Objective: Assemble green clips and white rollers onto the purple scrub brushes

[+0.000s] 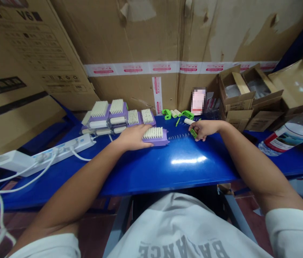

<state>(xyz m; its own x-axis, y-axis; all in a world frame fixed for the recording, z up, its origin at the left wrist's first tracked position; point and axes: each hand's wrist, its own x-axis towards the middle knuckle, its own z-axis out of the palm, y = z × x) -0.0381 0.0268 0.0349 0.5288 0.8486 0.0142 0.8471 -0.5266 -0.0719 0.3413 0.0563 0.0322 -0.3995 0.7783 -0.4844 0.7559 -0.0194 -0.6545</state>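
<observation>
Head cam faces fwd + down, close over L hand point(131, 138), R hand point(205, 129).

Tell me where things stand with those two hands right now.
Left hand resting on a purple bristle brush. Right hand pinching a small green plastic piece. More purple brushes just beyond, on the blue table.

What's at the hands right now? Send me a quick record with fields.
Left hand: resting on a purple brush with white bristles
Right hand: pinching a small green part
Between hands: a thin metal coil spring
Surface: blue table
Nearby: purple brushes, green plastic clips, white power strip
</observation>
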